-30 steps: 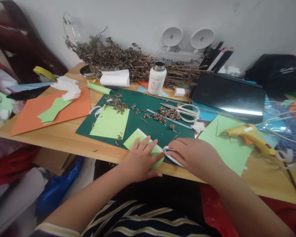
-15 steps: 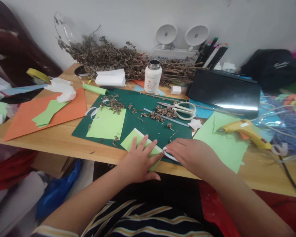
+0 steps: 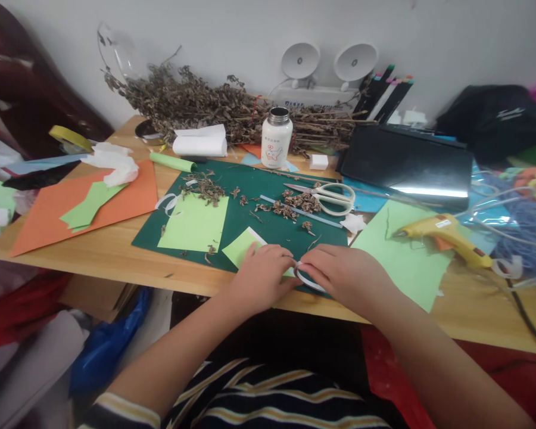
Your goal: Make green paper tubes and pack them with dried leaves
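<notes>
Green paper [image 3: 243, 247] is lying on the mat [image 3: 286, 235] near the tabletop's [image 3: 187, 279] front edge, probably light, thin and easily creased, so best held flat by its corners. The left hand [image 3: 263, 277] is partly covering it, its grip too hidden to tell, while the right hand [image 3: 348, 271] is pinching a tape roll [image 3: 311, 284]; dried stems [image 3: 201, 110] are lining the back edge below a pale wall [image 3: 223, 30].

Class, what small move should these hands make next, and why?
Probably tear the white tape strip beside the tape roll: the strip lies along an edge of the light-green paper under the left hand, the right hand holds the roll, and the hands nearly meet there.
</notes>
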### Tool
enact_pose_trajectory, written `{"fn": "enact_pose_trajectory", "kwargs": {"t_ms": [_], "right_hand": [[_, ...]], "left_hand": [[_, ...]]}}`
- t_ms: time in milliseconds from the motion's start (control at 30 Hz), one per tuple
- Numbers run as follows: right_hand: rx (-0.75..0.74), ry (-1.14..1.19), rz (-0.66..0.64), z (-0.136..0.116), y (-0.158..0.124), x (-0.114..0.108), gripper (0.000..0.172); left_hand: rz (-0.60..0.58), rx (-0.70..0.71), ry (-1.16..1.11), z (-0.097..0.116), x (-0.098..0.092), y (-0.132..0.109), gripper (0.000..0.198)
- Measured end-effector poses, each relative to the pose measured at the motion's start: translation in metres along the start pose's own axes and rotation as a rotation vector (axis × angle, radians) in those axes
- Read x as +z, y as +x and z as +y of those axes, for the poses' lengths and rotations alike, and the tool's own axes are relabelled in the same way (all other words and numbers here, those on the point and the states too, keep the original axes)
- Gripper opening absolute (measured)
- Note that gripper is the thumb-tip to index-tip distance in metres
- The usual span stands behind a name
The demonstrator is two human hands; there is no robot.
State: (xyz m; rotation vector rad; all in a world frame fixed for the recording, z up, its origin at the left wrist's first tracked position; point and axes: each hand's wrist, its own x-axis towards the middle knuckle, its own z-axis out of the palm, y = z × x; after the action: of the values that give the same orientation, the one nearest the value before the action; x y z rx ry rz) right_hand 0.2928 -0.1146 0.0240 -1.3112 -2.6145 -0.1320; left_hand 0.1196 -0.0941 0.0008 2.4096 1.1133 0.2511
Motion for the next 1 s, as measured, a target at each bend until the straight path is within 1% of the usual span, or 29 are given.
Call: {"fn": "enact_pose_trajectory", "kwargs": {"t_ms": [133,200,267,333,400,467,533,567,600,633,700,767,900,933,1000], "right_hand": [[0.054,0.008,-0.054,-0.002,0.002,0.000,0.028],[0.095,0.025,-0.082,-0.002,0.003,-0.002,0.025],[0.116,0.062,-0.053,0.000,0.002,-0.006,0.024],[0.132,0.129,0.040,0.006,-0.003,-0.011,0.030],[0.201,0.223,0.192,0.015,-0.012,-0.014,0.035],[0.334,0.346,0.377,0.025,-0.024,-0.012,0.033],[0.502,0.484,0.542,0.035,-0.033,-0.005,0.029],[0.582,0.539,0.596,0.040,-0.035,0.000,0.027],[0.654,0.573,0.620,0.046,-0.036,0.005,0.026],[0.710,0.582,0.615,0.051,-0.036,0.010,0.025],[0.756,0.526,0.538,0.063,-0.030,0.019,0.024],[0.708,0.405,0.414,0.076,-0.019,0.026,0.025],[0.555,0.052,0.066,0.095,0.013,0.033,0.034],[0.543,-0.005,0.006,0.098,0.021,0.033,0.036],[0.537,-0.057,-0.047,0.102,0.036,0.032,0.037]], "left_hand": [[0.061,-0.029,-0.057,0.002,0.003,0.009,0.021],[0.052,-0.037,-0.116,0.000,0.004,0.012,0.020],[0.022,-0.065,-0.193,-0.002,0.004,0.013,0.020],[0.005,-0.098,-0.266,-0.005,0.003,0.013,0.021],[0.010,-0.117,-0.319,-0.006,0.001,0.013,0.023],[0.020,-0.135,-0.364,-0.006,0.000,0.013,0.023],[0.020,-0.158,-0.405,-0.007,-0.002,0.013,0.022],[0.020,-0.169,-0.427,-0.007,-0.003,0.012,0.021],[0.026,-0.182,-0.450,-0.007,-0.004,0.012,0.021],[0.034,-0.195,-0.472,-0.006,-0.005,0.012,0.020],[0.056,-0.218,-0.518,-0.005,-0.009,0.010,0.018],[0.081,-0.225,-0.570,-0.001,-0.015,0.008,0.015],[0.167,-0.207,-0.698,0.009,-0.034,0.001,0.015],[0.198,-0.198,-0.737,0.011,-0.040,-0.001,0.015],[0.269,-0.163,-0.826,0.016,-0.054,-0.005,0.015]]}}
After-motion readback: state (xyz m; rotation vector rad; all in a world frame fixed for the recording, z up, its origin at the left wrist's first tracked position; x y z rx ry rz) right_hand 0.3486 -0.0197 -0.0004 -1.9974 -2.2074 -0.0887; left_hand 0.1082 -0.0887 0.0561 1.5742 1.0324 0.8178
